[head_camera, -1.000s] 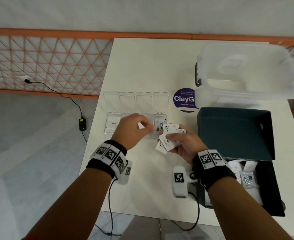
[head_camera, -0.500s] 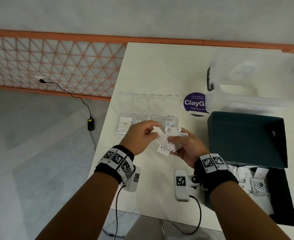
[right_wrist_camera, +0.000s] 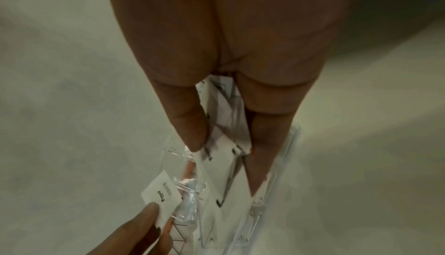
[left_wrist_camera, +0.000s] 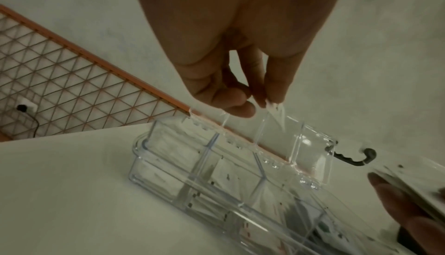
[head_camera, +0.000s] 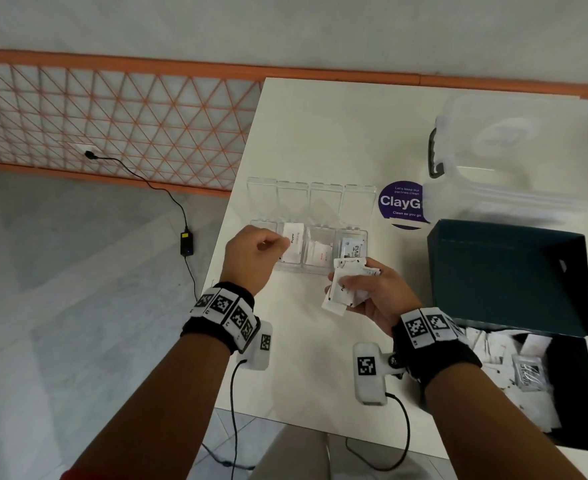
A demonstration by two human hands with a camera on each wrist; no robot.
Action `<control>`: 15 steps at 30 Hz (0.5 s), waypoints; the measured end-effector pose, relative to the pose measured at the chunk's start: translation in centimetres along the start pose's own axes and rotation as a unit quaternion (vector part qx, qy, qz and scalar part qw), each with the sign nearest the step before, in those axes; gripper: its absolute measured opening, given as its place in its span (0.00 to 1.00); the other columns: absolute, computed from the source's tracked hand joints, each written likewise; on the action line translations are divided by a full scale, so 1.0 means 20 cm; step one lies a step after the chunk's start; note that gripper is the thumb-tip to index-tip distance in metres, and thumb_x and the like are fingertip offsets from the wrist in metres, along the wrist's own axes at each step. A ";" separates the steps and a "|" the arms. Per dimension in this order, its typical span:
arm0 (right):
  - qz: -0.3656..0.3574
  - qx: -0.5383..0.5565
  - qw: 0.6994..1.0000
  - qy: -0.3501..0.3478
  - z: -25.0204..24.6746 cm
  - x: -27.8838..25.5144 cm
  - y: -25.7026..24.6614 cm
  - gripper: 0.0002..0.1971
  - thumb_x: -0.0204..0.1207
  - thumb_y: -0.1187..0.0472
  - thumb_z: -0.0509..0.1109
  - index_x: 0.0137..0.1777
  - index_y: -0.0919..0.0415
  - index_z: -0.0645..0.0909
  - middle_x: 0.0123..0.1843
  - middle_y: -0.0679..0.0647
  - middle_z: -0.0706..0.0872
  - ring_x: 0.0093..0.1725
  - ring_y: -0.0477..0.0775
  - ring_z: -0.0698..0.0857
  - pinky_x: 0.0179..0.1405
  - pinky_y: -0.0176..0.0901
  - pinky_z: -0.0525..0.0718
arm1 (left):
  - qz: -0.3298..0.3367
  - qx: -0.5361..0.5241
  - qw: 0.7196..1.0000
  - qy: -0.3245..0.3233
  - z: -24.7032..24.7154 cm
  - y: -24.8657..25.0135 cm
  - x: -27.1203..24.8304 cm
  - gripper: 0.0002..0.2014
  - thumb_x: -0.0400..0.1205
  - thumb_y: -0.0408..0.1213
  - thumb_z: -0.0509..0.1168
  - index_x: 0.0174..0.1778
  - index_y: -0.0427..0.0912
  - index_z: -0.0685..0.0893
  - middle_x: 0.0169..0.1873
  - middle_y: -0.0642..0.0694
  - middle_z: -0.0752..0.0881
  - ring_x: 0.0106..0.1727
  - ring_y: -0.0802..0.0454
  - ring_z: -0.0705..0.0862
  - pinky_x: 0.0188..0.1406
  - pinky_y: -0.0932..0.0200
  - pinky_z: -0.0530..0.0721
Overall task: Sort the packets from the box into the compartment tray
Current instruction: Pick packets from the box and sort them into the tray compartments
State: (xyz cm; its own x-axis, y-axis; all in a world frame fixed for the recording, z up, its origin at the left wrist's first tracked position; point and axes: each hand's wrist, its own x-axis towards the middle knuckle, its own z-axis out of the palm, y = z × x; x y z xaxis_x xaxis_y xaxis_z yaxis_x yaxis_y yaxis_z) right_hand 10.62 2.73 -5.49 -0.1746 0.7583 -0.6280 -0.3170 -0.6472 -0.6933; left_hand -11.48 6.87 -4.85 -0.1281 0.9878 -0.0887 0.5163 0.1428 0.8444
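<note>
White bench, tiled floor: sorting step under way.

Your left hand [head_camera: 254, 258] pinches a flat paper pepper packet [head_camera: 292, 244] over the clear, rigid compartment tray [head_camera: 354, 233]; lower it into the second cell from the left. Your right hand [head_camera: 375, 296] clasps the remaining packets [head_camera: 344, 289]. More packets lie in the dark box [head_camera: 507, 271].

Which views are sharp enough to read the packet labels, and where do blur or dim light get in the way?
Head view: bright, the Pepper packet readable, the clear tub at right smeared. Left wrist view: dim, the compartment tray glinting, its contents hard to make out. Right wrist view: dark and soft, print on the packets in the right hand unreadable.
</note>
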 end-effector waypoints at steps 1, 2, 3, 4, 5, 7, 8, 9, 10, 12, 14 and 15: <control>0.001 0.000 1.000 0.001 -0.01 0.00 0.01 0.19 0.76 0.79 0.65 0.66 0.68 0.79 0.51 0.66 0.90 0.46 0.66 0.91 0.40 0.53 0.89 | -0.007 0.019 1.000 -0.001 0.00 -0.01 0.01 0.10 0.77 0.40 0.73 0.31 0.58 0.84 0.39 0.58 0.83 0.41 0.66 0.83 0.41 0.78 0.75; 0.001 0.000 1.000 0.002 -0.01 -0.01 0.01 0.20 0.76 0.79 0.65 0.66 0.67 0.79 0.51 0.65 0.91 0.46 0.66 0.92 0.40 0.53 0.90 | -0.017 0.034 0.999 0.000 0.00 -0.02 0.02 0.09 0.78 0.40 0.72 0.32 0.56 0.85 0.38 0.59 0.82 0.41 0.64 0.82 0.43 0.75 0.75; 0.000 0.000 1.000 0.004 -0.02 -0.01 0.02 0.20 0.76 0.79 0.65 0.66 0.66 0.79 0.51 0.65 0.91 0.46 0.66 0.92 0.40 0.53 0.90 | -0.024 0.050 0.998 0.003 0.01 -0.02 0.03 0.07 0.78 0.40 0.71 0.34 0.52 0.87 0.37 0.60 0.81 0.41 0.63 0.82 0.44 0.70 0.76; 0.001 0.002 1.000 0.005 -0.02 -0.01 0.02 0.20 0.76 0.79 0.65 0.66 0.65 0.79 0.51 0.65 0.91 0.46 0.65 0.92 0.39 0.52 0.89 | -0.026 0.068 0.997 0.004 0.02 -0.03 0.04 0.07 0.79 0.40 0.70 0.36 0.47 0.89 0.36 0.60 0.80 0.41 0.60 0.81 0.45 0.66 0.77; 0.001 0.004 1.000 0.006 -0.03 -0.01 0.02 0.20 0.76 0.78 0.65 0.66 0.65 0.79 0.51 0.65 0.91 0.46 0.65 0.92 0.39 0.51 0.89 | -0.026 0.092 0.995 0.001 0.04 -0.03 0.05 0.08 0.80 0.40 0.68 0.38 0.43 0.90 0.36 0.59 0.81 0.42 0.57 0.81 0.45 0.63 0.77; 0.002 0.006 1.000 0.005 -0.03 -0.01 0.03 0.19 0.76 0.78 0.65 0.66 0.66 0.79 0.51 0.65 0.91 0.46 0.65 0.92 0.38 0.50 0.89 | -0.033 0.151 0.988 -0.015 0.08 -0.03 0.08 0.11 0.81 0.41 0.66 0.40 0.40 0.90 0.45 0.49 0.83 0.46 0.52 0.82 0.46 0.62 0.75; 0.002 0.006 1.000 0.004 -0.02 0.00 0.03 0.19 0.76 0.78 0.65 0.65 0.66 0.79 0.51 0.65 0.91 0.46 0.65 0.92 0.37 0.50 0.89 | -0.035 0.182 0.982 -0.024 0.09 -0.03 0.10 0.12 0.81 0.41 0.65 0.38 0.39 0.89 0.50 0.45 0.83 0.46 0.49 0.82 0.46 0.61 0.76; 0.002 0.006 1.000 0.004 -0.02 0.00 0.03 0.19 0.75 0.78 0.65 0.65 0.66 0.80 0.52 0.65 0.91 0.46 0.65 0.92 0.37 0.50 0.89 | -0.035 0.212 0.976 -0.031 0.11 -0.03 0.11 0.14 0.81 0.41 0.64 0.34 0.39 0.87 0.53 0.42 0.81 0.45 0.47 0.83 0.45 0.59 0.78; 0.002 0.007 1.000 0.005 -0.02 0.01 0.03 0.19 0.75 0.79 0.65 0.64 0.66 0.80 0.52 0.66 0.91 0.46 0.65 0.92 0.38 0.51 0.89 | -0.036 0.245 0.968 -0.037 0.13 -0.03 0.13 0.15 0.82 0.42 0.62 0.32 0.38 0.85 0.55 0.40 0.79 0.45 0.45 0.83 0.46 0.55 0.81; 0.003 0.008 1.000 0.006 -0.02 0.02 0.03 0.18 0.75 0.79 0.65 0.63 0.66 0.80 0.53 0.67 0.90 0.46 0.66 0.92 0.39 0.52 0.90 | -0.044 0.311 0.948 -0.049 0.16 -0.02 0.14 0.14 0.82 0.42 0.61 0.40 0.36 0.86 0.59 0.39 0.76 0.49 0.43 0.82 0.51 0.48 0.84; 0.005 0.012 1.000 0.004 -0.01 0.03 0.03 0.17 0.75 0.79 0.65 0.62 0.67 0.80 0.53 0.67 0.90 0.45 0.66 0.92 0.39 0.53 0.89 | -0.044 0.372 0.925 -0.066 0.18 -0.02 0.16 0.15 0.82 0.44 0.62 0.49 0.35 0.86 0.60 0.40 0.76 0.53 0.42 0.81 0.53 0.47 0.83; 0.005 0.014 1.000 0.002 -0.01 0.03 0.03 0.17 0.75 0.79 0.65 0.61 0.67 0.81 0.53 0.67 0.90 0.45 0.66 0.91 0.40 0.52 0.89 | -0.034 0.407 0.909 -0.078 0.19 -0.03 0.17 0.15 0.81 0.45 0.64 0.51 0.36 0.86 0.59 0.41 0.75 0.53 0.43 0.80 0.50 0.50 0.82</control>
State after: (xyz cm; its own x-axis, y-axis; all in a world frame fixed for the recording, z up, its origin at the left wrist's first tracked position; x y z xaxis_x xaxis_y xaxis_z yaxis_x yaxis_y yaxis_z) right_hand 10.56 2.78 -6.47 -0.1744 0.7513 -0.6365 -0.3410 -0.6525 -0.6768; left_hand -8.92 10.31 -7.62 -0.0936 0.9626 -0.2541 0.9758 0.1394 0.1684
